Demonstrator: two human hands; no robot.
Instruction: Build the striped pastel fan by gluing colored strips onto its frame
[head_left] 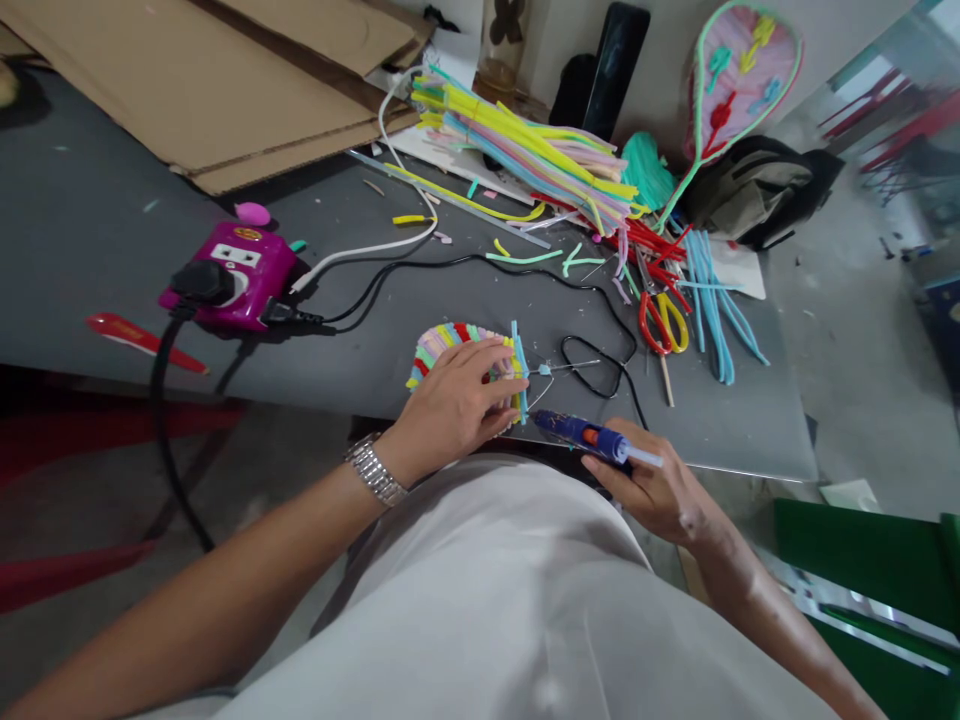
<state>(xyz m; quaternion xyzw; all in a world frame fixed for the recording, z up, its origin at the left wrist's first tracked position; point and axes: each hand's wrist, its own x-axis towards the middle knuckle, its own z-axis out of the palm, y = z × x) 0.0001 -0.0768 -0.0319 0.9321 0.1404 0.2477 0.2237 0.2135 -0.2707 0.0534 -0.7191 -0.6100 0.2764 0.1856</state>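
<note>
My left hand lies over a striped pipe-cleaner piece at the table's front edge, fingers curled on its right end and holding it. Light blue pipe cleaners run along that end, and a thin wire with a small blue bit sticks out to the right. My right hand is wrapped around a blue hot glue gun. The nozzle points left, close to the lower tip of the blue strips; whether it touches cannot be made out. A glue stick protrudes from the gun's back.
A purple power socket with plugged cords sits left, near a red cutter. Behind lie cardboard sheets and bundled pipe cleaners. Scissors and blue pipe cleaners are on the right. A black cord crosses the table.
</note>
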